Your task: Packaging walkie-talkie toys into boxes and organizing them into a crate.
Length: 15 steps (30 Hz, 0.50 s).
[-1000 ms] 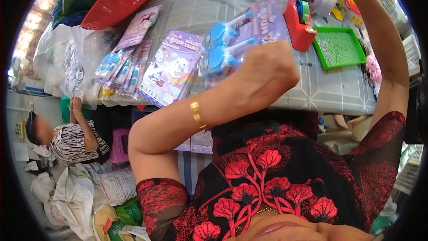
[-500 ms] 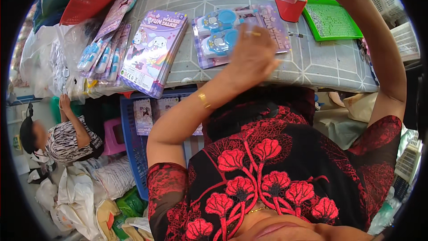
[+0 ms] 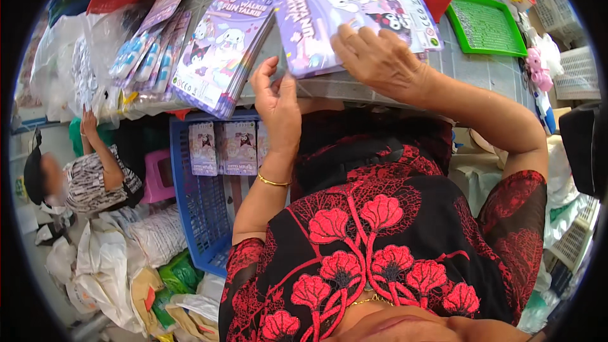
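Low in the frame, under the bench edge, a blue crate stands with more purple packs upright in it. Above it, at centre, the left hand touches the near edge of a purple toy pack, fingers loosely curled, gripping nothing that I can see. The right hand lies flat on that pack, fingers spread. The pack overhangs the bench edge; it could likely tip into the crate if pressure lifts. A purple stack crowds the left; free room lies rightward, toward the green tray.

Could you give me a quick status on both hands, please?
Right hand flat on purple pack. Left hand at its near edge, fingers curled. Second stack lies alongside.
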Motion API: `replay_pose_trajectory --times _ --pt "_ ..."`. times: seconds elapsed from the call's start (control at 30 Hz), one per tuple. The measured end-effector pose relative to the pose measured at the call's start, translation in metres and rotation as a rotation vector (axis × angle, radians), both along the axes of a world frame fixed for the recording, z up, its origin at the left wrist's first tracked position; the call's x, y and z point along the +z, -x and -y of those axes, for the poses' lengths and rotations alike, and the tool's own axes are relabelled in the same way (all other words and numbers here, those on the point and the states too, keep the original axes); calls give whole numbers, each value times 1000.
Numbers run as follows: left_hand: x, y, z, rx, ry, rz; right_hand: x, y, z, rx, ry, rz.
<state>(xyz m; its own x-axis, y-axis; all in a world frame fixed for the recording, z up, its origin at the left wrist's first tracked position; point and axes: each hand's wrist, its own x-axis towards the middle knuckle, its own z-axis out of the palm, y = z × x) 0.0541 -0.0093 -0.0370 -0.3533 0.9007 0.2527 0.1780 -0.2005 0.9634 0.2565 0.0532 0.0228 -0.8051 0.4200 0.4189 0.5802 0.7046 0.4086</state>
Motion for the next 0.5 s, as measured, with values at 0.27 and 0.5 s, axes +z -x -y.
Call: replay_pose_trajectory --times 0.27,0.5 --pt "16 -9 32 -148 279 723 29 -29 -64 89 298 -325" --pt "27 -36 39 -369 596 950 -50 -63 -166 -49 631 -49"
